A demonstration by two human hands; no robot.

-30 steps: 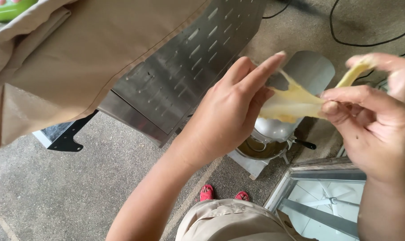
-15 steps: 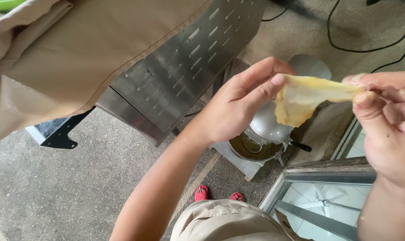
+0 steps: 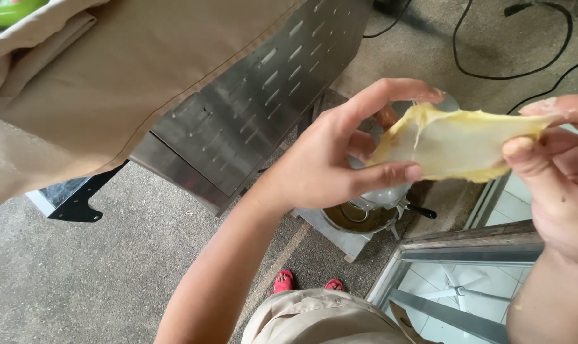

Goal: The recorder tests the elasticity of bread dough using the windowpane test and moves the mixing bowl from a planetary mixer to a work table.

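Head view: left hand (image 3: 330, 162), right hand (image 3: 556, 185) pinch-stretching yellow dough sheet (image 3: 458, 143).

Dough sheet (image 3: 458, 143), centre-right: thin, pale yellow, translucent, moist sheen. Panel (image 3: 251, 121), 11 o'clock: brushed metal, slotted, dull shine. Cloth (image 3: 98, 83), 10 o'clock: beige fabric, matt. Floor (image 3: 98, 280), 7 o'clock: rough grey concrete. Cables (image 3: 493, 70), 1 o'clock: black, smooth.
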